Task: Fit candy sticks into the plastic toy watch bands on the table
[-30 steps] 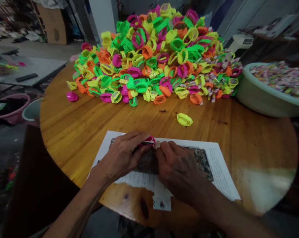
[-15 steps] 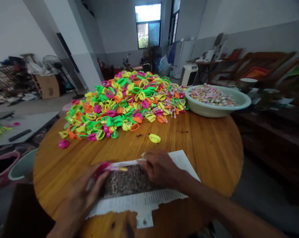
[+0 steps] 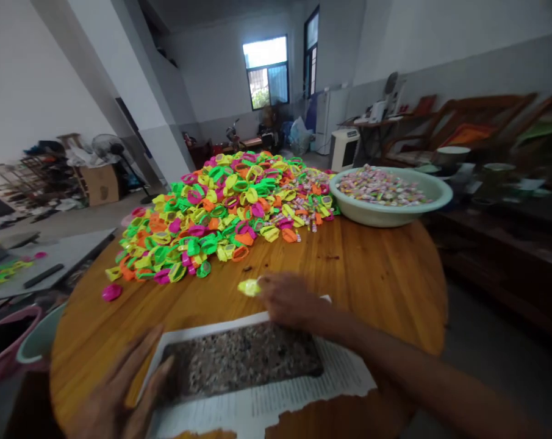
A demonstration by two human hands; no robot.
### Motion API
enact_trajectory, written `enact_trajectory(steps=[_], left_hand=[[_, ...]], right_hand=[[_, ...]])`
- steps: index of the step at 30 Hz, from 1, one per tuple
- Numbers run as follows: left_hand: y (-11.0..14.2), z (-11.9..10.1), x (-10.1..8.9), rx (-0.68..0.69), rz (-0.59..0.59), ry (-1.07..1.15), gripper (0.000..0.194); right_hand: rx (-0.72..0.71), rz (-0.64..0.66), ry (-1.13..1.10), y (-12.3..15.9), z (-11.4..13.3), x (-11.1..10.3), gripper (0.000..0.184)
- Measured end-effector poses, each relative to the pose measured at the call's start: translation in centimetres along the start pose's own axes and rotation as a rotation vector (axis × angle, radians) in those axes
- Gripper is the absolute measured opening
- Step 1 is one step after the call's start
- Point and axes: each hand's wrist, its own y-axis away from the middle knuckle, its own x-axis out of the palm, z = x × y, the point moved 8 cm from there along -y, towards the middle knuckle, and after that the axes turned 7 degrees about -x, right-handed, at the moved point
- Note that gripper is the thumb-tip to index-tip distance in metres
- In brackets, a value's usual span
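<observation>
My right hand (image 3: 285, 300) reaches across the far edge of a speckled stone slab (image 3: 243, 360), its fingers closed on one end of a yellow toy watch (image 3: 248, 287). The hand is slightly blurred. At the slab's left end my left hand (image 3: 129, 381) is held with fingers stretched and apart, nothing visible in it. Beneath the slab lies a printed paper sheet (image 3: 344, 366) with a torn near edge. Beyond my hands a big heap of toy watches (image 3: 221, 207) in green, yellow, orange and pink covers the back of the table.
A pale green basin (image 3: 390, 213) of small wrapped candies stands at the right rear of the round wooden table (image 3: 371, 274). One pink piece (image 3: 111, 292) lies by the heap's left edge. Tubs (image 3: 42, 341) stand on the floor at left.
The pink toy watch and thin candy sticks at my left hand are no longer visible; that hand has opened. My right hand has moved forward from the slab onto the yellow toy watch. The view has shifted.
</observation>
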Motion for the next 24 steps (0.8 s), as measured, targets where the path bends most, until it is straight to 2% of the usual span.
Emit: enact_trajectory(steps=[3,5,6,8,9,11,13,15,17,18,21,24], left_hand=[[-3.2,-4.0,5.4,0.099,0.108,-0.021,0.057],[-4.6,-6.6,8.1,0.216,0.192,0.014,0.050],[-4.9,-7.6,8.9,0.275,0.223,0.030,0.046],[-4.9,-8.6,9.6,0.363,0.238,0.055,0.038],[-4.8,-8.6,9.6,0.382,0.227,0.066,0.036],[-4.6,-8.2,9.4,0.377,0.196,0.089,0.034],[-4.5,-7.8,9.2,0.352,0.182,0.132,0.033],[-4.6,-7.6,9.1,0.311,0.175,0.181,0.034],[-4.9,-7.5,9.1,0.255,0.184,0.192,0.036],[-5.0,-7.6,9.3,0.229,0.200,0.181,0.037],[-5.3,-7.8,9.6,0.179,0.250,0.165,0.040],[-5.2,-7.5,9.7,0.194,0.240,0.205,0.030]], right_hand=[[-0.189,-0.034,0.107,0.2,5.2,-0.6,0.012],[-0.313,-0.077,0.174,0.7,7.7,-0.5,0.008],[-0.349,-0.095,0.164,1.1,8.2,-0.4,0.009],[-0.347,-0.097,0.036,1.6,7.4,-0.3,0.018],[-0.312,-0.070,-0.043,1.7,6.2,-0.3,0.020],[-0.157,-0.001,-0.130,1.9,1.9,-0.2,0.017],[0.080,0.037,-0.083,1.9,-4.1,-0.5,0.012],[0.282,0.015,-0.021,2.0,-10.2,-1.3,0.022],[0.422,0.022,0.009,1.8,-15.2,-1.5,0.028],[0.447,0.034,0.010,1.5,-17.0,-1.4,0.027],[0.429,0.083,0.008,0.3,-19.4,-1.0,0.022],[0.386,0.117,0.049,-0.3,-19.1,-1.3,0.021]])
